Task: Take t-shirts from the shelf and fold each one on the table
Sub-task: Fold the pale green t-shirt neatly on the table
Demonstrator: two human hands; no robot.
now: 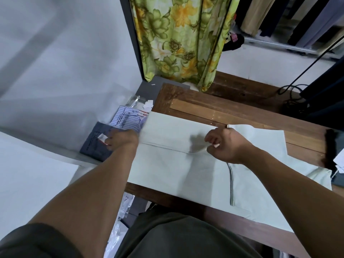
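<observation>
A pale mint-green t-shirt lies spread flat on the brown wooden table, its striped neckline toward the right. A fold line runs across the shirt between my two hands. My left hand is at the shirt's left edge, fingers curled down over that edge, partly above a dark grey garment. My right hand rests near the shirt's middle with its fingers pinched on the cloth at the fold line's right end. The fingertips of both hands are hidden.
Left of the table lie a folded dark grey garment with a tag and a packaged striped shirt. A floral green curtain hangs behind. Black cables and a dark object sit at the right. Plastic bags lie below.
</observation>
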